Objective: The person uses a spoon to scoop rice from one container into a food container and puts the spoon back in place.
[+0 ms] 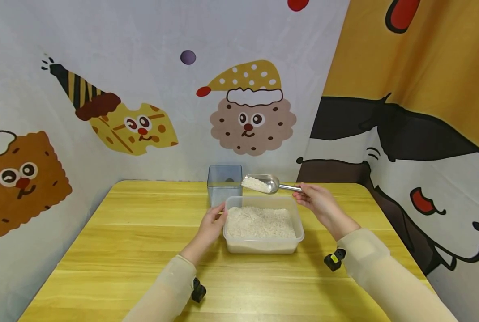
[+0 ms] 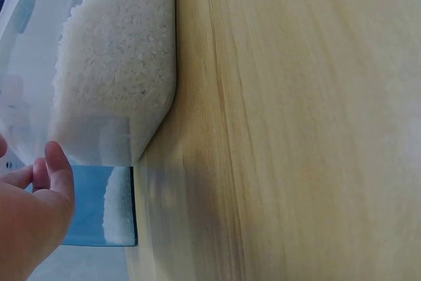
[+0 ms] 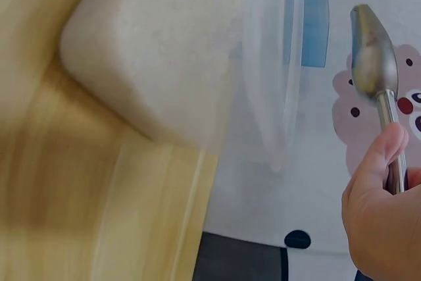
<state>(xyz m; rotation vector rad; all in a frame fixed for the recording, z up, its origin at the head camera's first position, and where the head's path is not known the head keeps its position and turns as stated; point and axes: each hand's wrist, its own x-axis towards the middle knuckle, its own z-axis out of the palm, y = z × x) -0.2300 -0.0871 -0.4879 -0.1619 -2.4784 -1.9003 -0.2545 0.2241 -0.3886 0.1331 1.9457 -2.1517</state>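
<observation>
A clear plastic tub (image 1: 263,247) full of white rice (image 1: 261,222) stands on the table. My left hand (image 1: 212,227) holds the tub's left rim; in the left wrist view its fingertip (image 2: 58,156) lies against the tub's side. Over the tub's far edge, my right hand (image 1: 317,203) grips the handle of a metal scoop (image 1: 272,183). Rice lies in the scoop's bowl, which points left toward a translucent blue container (image 1: 224,190). That container stands just behind the tub, and the left wrist view shows rice low inside it.
The wooden table (image 1: 143,250) reaches back to a white cloth backdrop (image 1: 143,40) printed with cartoon figures. An orange, black and white printed cloth (image 1: 437,129) hangs along the right side. Small black devices sit at both wrists.
</observation>
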